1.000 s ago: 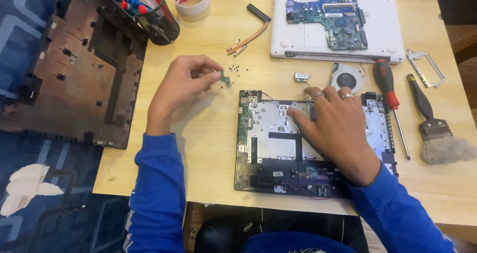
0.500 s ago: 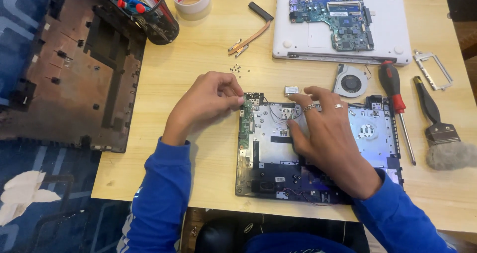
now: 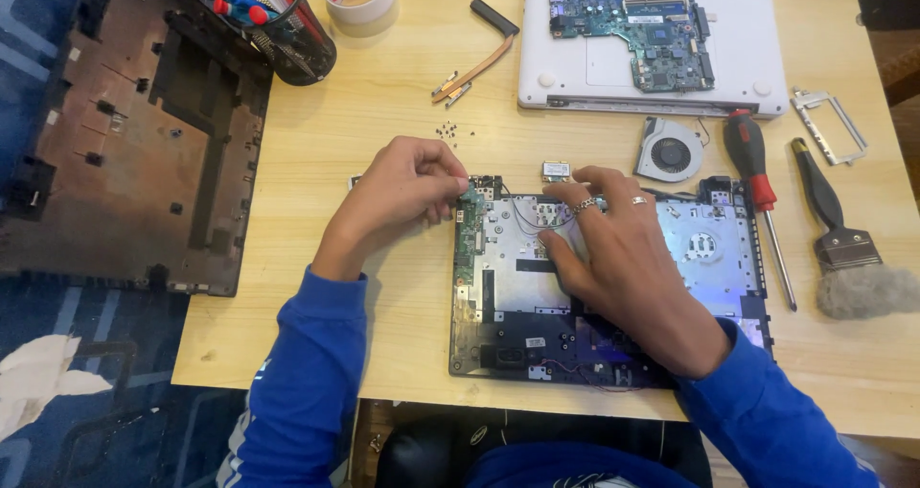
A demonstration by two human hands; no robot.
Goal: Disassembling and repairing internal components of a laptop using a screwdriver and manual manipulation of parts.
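The stripped laptop base (image 3: 604,287) lies at the table's (image 3: 287,287) near edge, motherboard (image 3: 632,18) and fan (image 3: 669,151) already out, while the left hand (image 3: 402,196) pinches what seems a small part at its upper-left corner and the right hand (image 3: 623,267) presses flat, fingers spread, holding nothing.

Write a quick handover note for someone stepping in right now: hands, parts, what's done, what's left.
Left hand: fingertips pinched in a grip on a small part at the top-left corner of the open laptop base; too small to identify.
Right hand: flat on the base's metal plate, fingers spread, steadying it.
Parts: motherboard lies on the white cover; fan, screwdriver and brush sit to the right; loose screws above the left hand; heat pipe nearby.
Done: motherboard, fan and heat pipe are out.
Left: the metal plate and small board along the left edge remain in the base.
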